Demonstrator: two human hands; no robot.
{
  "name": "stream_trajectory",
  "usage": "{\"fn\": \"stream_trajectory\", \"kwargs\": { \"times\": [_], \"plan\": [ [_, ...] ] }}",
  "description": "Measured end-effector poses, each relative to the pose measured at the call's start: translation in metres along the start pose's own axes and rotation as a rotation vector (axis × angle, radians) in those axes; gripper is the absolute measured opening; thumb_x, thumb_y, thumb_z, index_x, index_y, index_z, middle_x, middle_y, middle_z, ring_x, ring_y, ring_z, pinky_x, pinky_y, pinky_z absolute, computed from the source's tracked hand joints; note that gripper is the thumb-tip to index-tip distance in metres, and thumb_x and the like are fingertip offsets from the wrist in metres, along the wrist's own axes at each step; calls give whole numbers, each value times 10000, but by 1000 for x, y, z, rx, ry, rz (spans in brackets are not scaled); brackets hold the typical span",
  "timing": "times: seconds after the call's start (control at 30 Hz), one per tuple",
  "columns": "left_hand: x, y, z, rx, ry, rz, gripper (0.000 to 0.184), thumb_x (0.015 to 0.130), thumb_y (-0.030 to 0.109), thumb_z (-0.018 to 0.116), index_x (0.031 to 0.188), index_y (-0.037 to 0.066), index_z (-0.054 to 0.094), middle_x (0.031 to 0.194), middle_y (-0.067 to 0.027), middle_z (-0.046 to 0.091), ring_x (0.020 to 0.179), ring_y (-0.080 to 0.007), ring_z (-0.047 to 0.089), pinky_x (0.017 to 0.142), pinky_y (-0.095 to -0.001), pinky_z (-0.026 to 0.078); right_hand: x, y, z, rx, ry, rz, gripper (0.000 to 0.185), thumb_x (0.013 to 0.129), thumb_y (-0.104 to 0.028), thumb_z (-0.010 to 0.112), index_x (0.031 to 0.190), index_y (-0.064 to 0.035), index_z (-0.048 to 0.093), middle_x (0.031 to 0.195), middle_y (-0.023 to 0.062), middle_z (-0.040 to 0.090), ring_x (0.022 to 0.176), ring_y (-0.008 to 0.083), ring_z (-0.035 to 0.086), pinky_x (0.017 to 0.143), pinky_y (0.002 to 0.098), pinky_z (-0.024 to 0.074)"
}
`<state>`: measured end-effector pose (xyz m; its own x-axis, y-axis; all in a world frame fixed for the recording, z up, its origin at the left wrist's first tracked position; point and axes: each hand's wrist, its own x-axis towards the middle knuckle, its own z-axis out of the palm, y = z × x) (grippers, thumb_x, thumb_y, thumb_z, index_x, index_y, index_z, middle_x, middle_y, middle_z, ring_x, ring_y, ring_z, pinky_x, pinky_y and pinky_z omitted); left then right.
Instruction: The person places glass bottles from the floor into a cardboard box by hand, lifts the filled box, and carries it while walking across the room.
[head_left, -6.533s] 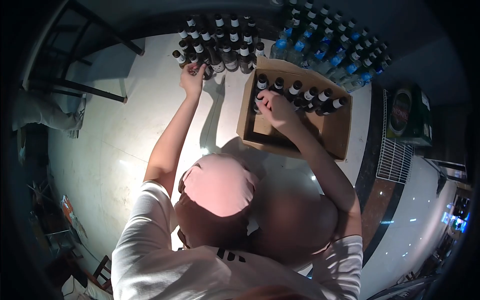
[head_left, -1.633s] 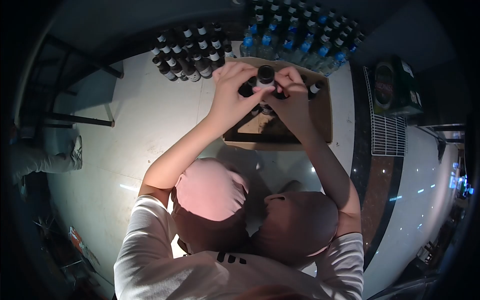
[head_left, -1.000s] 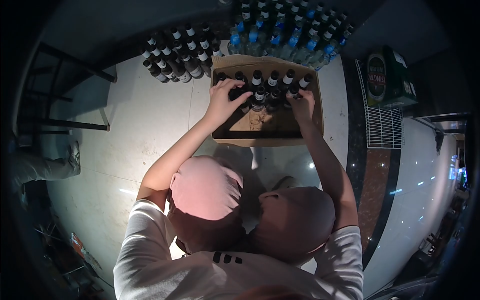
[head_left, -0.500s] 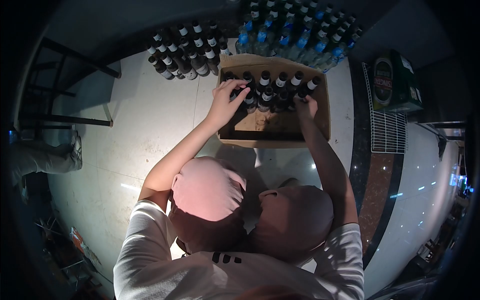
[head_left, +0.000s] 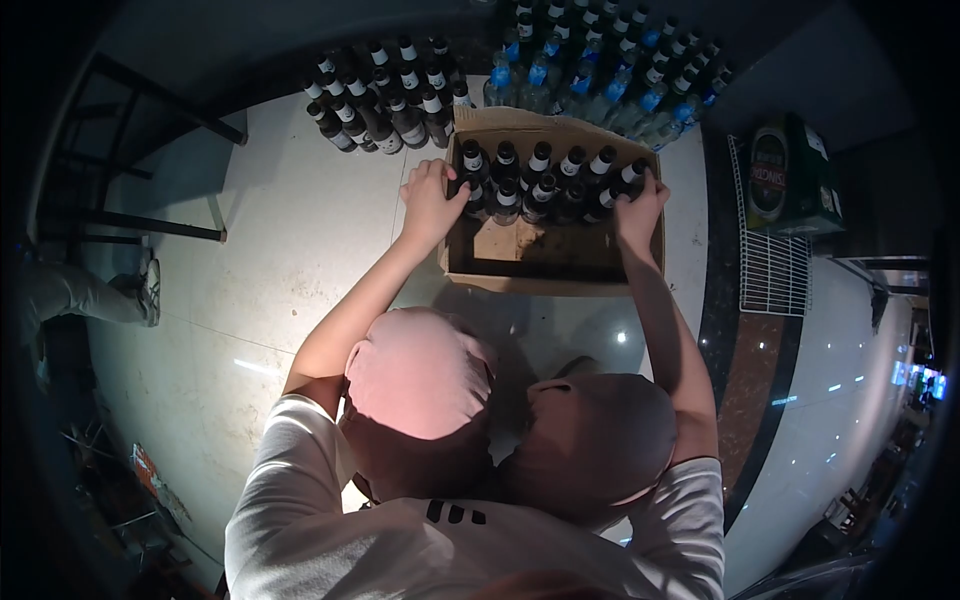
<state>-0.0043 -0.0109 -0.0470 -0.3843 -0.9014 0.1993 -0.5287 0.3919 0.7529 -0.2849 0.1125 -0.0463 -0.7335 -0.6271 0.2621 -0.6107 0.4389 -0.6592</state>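
Note:
In the head view, an open cardboard box (head_left: pixel 540 283) holds two rows of dark brown bottles (head_left: pixel 540 165) with pale neck labels, standing upright against its far side. My left hand (head_left: pixel 432 205) is at the box's left wall, fingers over the outside and thumb inside, close to the leftmost bottles. At the right wall, my right hand (head_left: pixel 642 208) is curled over the edge, its thumb inside beside the rightmost bottles. Whether that thumb touches a bottle is hard to see. The near part of the box shows its bare bottom.
Brown bottles (head_left: pixel 380 125) stand in a group behind the box to the left. Bottles with blue labels (head_left: pixel 590 80) stand behind it to the right. A green carton (head_left: pixel 790 175) sits by a white wire rack (head_left: pixel 775 270). A person's leg (head_left: pixel 85 295) appears at left.
My left hand has moved from above the bottles down to the box's left wall. My right hand has shifted outward from a bottle to the right wall. The view has shifted slightly.

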Motion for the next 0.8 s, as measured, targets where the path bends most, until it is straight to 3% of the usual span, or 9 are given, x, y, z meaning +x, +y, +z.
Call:
{"fn": "stream_trajectory", "kwargs": {
  "times": [0.07, 0.13, 0.17, 0.27, 0.37, 0.57, 0.8],
  "plan": [
    [-6, -4, -2, 267, -111, -113, 254, 739, 258, 692, 840, 56, 575, 1023, -129, 536, 1024, -288, 476, 822, -430, 339, 8, -2, -15, -5, 41, -82, 554, 733, -31, 608, 1257, 54, 451, 1126, 220, 435, 1002, 400, 497, 915, 393, 415],
    [-11, -3, -6, 341, -167, -142, 260, 730, 265, 693, 831, 44, 600, 1042, -142, 526, 1036, -297, 462, 822, -443, 341, 15, -5, -35, -322, -50, -75, 478, 747, -47, 609, 1198, 48, 482, 1112, 221, 444, 1010, 397, 498, 886, 412, 435],
    [-12, -2, -7, 418, -224, -170, 269, 722, 273, 693, 822, 33, 624, 1062, -155, 516, 1047, -307, 448, 821, -456, 344, 16, -6, -44, -471, -106, -35, 334, 765, -82, 612, 1071, 47, 571, 1143, 227, 456, 1018, 387, 505, 866, 428, 453],
    [-10, -11, -2, 475, -322, -225, 266, 732, 263, 678, 793, 4, 669, 1065, -149, 517, 1055, -312, 436, 821, -472, 349, 16, 23, -48, -746, -286, 48, 229, 779, -119, 612, 943, 38, 641, 1133, 227, 492, 1005, 385, 513, 860, 421, 465],
    [-9, -17, 4, 444, -327, -180, 266, 746, 246, 663, 786, -16, 691, 1072, -135, 518, 1050, -306, 432, 824, -464, 342, 21, 48, -44, -663, -297, 65, 188, 777, -124, 601, 847, 35, 673, 1090, 222, 527, 1004, 384, 512, 863, 408, 469],
    [-11, -31, 6, 343, -211, -49, 197, 728, 177, 665, 705, -17, 638, 1027, -117, 501, 1017, -292, 429, 817, -442, 324, 20, 61, -40, -495, -220, -85, 148, 751, -63, 595, 805, 61, 658, 1013, 223, 534, 979, 377, 505, 857, 411, 447],
    [-18, -49, -11, 285, -140, -38, 174, 717, 142, 655, 699, -10, 572, 989, -99, 493, 988, -286, 434, 806, -420, 318, -4, 48, -30, -258, -158, -128, 145, 780, -29, 560, 788, 108, 605, 982, 208, 512, 912, 377, 513, 836, 418, 431]
  ]
}}
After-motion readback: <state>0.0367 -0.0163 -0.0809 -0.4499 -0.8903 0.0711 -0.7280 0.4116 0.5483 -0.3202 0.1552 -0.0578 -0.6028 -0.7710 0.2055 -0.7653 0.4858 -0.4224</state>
